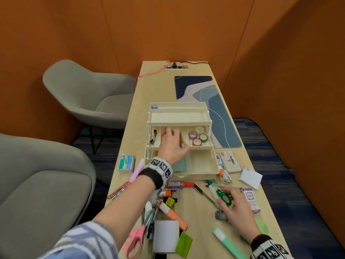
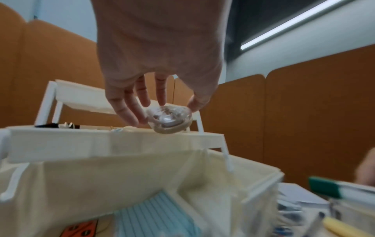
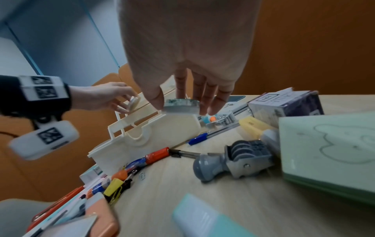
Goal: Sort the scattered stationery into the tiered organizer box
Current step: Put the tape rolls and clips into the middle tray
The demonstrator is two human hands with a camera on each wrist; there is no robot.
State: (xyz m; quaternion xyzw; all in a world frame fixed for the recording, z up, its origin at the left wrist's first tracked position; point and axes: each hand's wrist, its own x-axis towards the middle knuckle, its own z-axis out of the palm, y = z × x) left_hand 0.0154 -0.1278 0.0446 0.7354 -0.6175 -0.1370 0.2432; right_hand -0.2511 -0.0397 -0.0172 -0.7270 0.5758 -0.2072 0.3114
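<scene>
One cream plastic tiered organizer box (image 1: 196,165) is being shown opened out on the tabletop (image 1: 201,217), three tiers stepped back from a deep base. Four washi tape rolls (image 1: 198,136) are being kept flat in the right compartment of the middle tier; binder clips (image 1: 154,137) are lying in its left compartment.

A small round clear plastic case (image 2: 169,120), disc-shaped with a tan rim, is being held over the middle tier by the left hand (image 2: 158,52), its fingers (image 2: 129,110) and thumb curled round the edge. The contents cannot be made out.

A correction tape dispenser (image 1: 221,195), clear with green wheels, is being pinched at its round end by the right hand (image 1: 235,208) just above the tabletop, its long axis running toward the organizer, narrow end away from the person.

Loose near the front edge:
- one pair of pink-handled scissors (image 1: 137,240)
- one grey date stamp (image 3: 233,158)
- one orange highlighter (image 1: 173,214)
- one mint highlighter (image 1: 228,243)
- one boxed ink bottle (image 1: 252,200)
</scene>
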